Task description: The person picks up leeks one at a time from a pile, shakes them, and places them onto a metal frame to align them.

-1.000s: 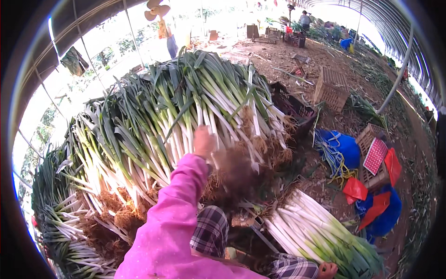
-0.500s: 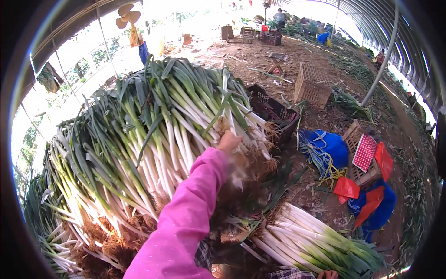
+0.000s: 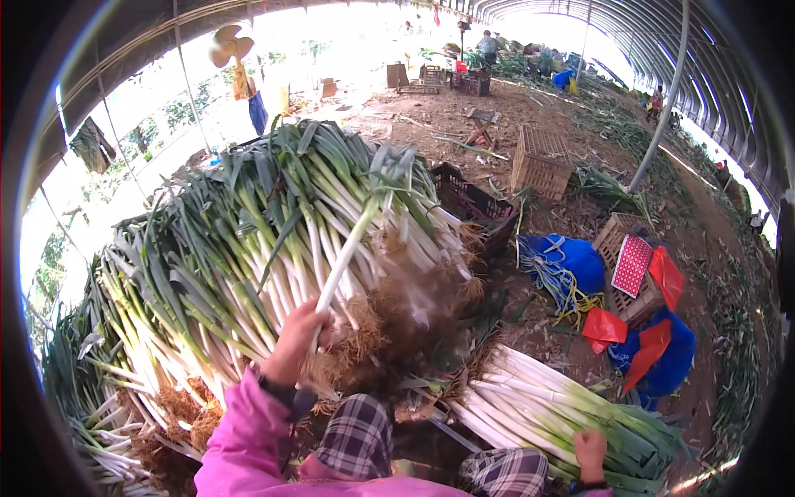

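My left hand [image 3: 296, 338], in a pink sleeve, is wrapped round the lower white stalk of a single leek [image 3: 348, 253]. That leek slants upward, its green leaves lying over the big heap of leeks [image 3: 248, 273] at left and centre. Brown roots [image 3: 352, 352] hang along the heap's near side. At the lower right, my right hand [image 3: 590, 454] is a fist over the leaves of a smaller pile of leeks [image 3: 530, 406]. Whatever it may hold is hidden. The smaller pile's white ends point left and its leaves point right.
Past the heap stands a dark plastic crate [image 3: 472, 203], with a tan crate [image 3: 540, 163] behind it. To the right lie a blue bag with strings [image 3: 563, 263], another tan crate [image 3: 633, 300] and red plastic [image 3: 665, 277]. A metal pole [image 3: 665, 108] rises at right.
My left hand has drawn back toward me and to the left from the heap's far right part, bringing a leek's lower end along. My right hand has come further into view.
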### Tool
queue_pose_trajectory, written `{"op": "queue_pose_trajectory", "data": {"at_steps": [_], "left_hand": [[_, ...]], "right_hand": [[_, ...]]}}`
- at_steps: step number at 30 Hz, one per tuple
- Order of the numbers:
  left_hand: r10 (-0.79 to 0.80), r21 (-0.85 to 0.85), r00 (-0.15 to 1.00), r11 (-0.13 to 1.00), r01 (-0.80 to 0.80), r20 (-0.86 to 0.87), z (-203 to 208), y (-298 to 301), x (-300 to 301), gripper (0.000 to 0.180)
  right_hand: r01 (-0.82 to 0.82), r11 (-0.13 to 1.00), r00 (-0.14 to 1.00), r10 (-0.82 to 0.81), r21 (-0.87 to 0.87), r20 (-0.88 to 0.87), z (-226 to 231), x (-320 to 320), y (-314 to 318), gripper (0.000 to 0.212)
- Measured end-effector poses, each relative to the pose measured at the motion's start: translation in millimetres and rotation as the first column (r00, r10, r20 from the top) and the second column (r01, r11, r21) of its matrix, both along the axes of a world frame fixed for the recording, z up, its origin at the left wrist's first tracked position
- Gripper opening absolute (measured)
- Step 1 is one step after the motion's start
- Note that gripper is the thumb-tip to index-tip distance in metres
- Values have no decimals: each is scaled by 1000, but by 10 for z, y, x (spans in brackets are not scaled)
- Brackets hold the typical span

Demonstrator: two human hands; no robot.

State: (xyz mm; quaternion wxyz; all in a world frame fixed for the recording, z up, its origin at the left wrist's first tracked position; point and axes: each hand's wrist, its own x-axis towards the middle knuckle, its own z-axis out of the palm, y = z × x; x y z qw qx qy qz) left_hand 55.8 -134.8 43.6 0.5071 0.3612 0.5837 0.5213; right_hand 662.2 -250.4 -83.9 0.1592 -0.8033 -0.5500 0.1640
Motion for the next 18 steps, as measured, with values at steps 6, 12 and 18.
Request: {"op": "queue_pose_trajectory", "data": {"at_steps": [6, 12, 18], "left_hand": [[-112, -118, 992, 987, 105, -50, 672, -1594, 312, 52], [-198, -168, 975, 963, 213, 99, 1374, -3080, 168, 51], [-133, -477, 989, 875, 87, -63, 1403, -4305, -197, 46]], "right_hand": [[-415, 824, 596, 567, 386, -568, 1032, -2284, 1017, 22], [-252, 968, -520, -138, -4, -843, 715, -4262, 1493, 59], [-24, 999, -866, -6, 30, -500, 767, -4199, 1436, 50]]}}
